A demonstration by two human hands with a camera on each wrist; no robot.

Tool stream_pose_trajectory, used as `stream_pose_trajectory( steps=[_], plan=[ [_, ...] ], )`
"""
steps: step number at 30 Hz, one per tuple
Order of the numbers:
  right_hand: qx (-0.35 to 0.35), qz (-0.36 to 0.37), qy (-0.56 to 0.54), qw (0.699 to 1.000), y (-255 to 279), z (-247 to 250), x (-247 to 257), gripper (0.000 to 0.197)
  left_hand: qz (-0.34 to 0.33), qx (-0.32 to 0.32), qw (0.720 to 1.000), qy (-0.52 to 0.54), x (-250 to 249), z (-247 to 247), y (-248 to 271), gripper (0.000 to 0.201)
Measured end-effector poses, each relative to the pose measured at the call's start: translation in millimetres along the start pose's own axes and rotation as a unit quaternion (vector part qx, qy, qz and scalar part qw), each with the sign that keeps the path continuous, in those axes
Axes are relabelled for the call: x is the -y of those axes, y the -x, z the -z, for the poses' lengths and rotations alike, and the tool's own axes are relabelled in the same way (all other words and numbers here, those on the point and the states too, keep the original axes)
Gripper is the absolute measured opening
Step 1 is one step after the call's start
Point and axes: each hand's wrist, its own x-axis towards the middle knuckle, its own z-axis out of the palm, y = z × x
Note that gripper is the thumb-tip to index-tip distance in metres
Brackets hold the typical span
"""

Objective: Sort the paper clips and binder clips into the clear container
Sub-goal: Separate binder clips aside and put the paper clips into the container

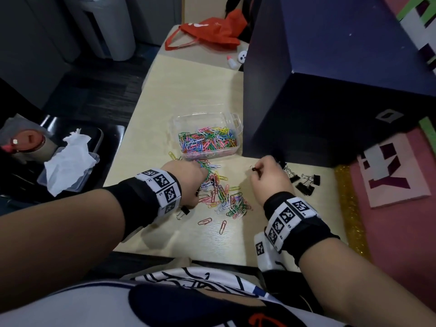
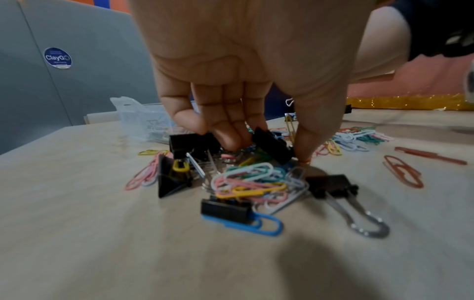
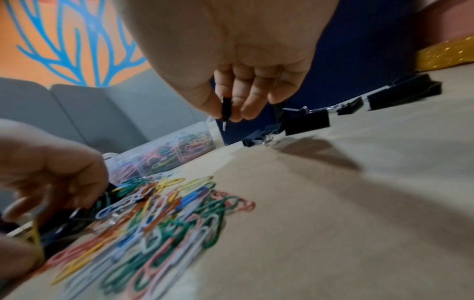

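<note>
The clear container (image 1: 179,125) (image 2: 133,119) (image 3: 120,162) holds many coloured paper clips. In front of it a loose pile of paper clips (image 1: 226,197) (image 2: 254,182) (image 3: 153,219) lies on the table, mixed with black binder clips (image 2: 225,210). My left hand (image 1: 191,175) (image 2: 271,151) reaches into the pile and pinches a black binder clip (image 2: 269,145) between thumb and fingers. My right hand (image 1: 259,169) (image 3: 228,115) hovers to the right of the pile, pinching a small black binder clip (image 1: 254,169) (image 3: 225,107). More binder clips (image 1: 304,182) (image 3: 307,121) lie grouped at the right.
A tall dark blue box (image 1: 318,102) stands right behind the container and the binder clip group. A lone binder clip (image 1: 185,211) lies by my left wrist. Two orange paper clips (image 1: 212,224) lie nearer the front edge. A lid with tissue (image 1: 68,166) rests on a chair at left.
</note>
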Motion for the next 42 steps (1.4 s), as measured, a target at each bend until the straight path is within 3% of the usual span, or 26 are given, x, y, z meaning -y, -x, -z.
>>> stream_pose_trajectory(
  steps=[4,9,12,18,23,28,36,40,42],
  plan=[
    [0.009,0.002,0.089,0.996,-1,-1,-1,0.027,0.022,-0.003,1.0,0.021,-2,-1,2,0.032],
    [0.109,0.17,0.094,0.975,9,-18,22,0.031,0.019,-0.008,0.999,0.043,-1,-3,3,0.032],
    [0.16,0.21,0.127,0.956,14,-29,31,0.036,0.001,-0.023,0.999,0.049,-1,-5,5,0.026],
    [0.149,0.167,0.174,0.959,9,-33,26,0.03,-0.002,0.002,0.998,0.064,5,-7,0,0.015],
    [0.135,0.163,0.177,0.961,4,-28,25,0.031,-0.019,-0.023,0.997,0.074,7,0,3,0.004],
    [0.174,0.141,0.189,0.956,1,-28,29,0.034,-0.036,-0.068,0.992,0.096,10,1,2,0.017],
    [0.174,0.145,0.204,0.952,2,-25,25,0.028,-0.032,-0.098,0.982,0.156,11,6,0,0.019],
    [0.13,0.175,0.172,0.961,4,-25,24,0.025,-0.004,-0.096,0.982,0.161,12,11,-4,0.022],
    [0.144,0.207,0.17,0.953,2,-25,27,0.028,0.011,-0.086,0.985,0.149,13,13,-5,0.025]
  ],
)
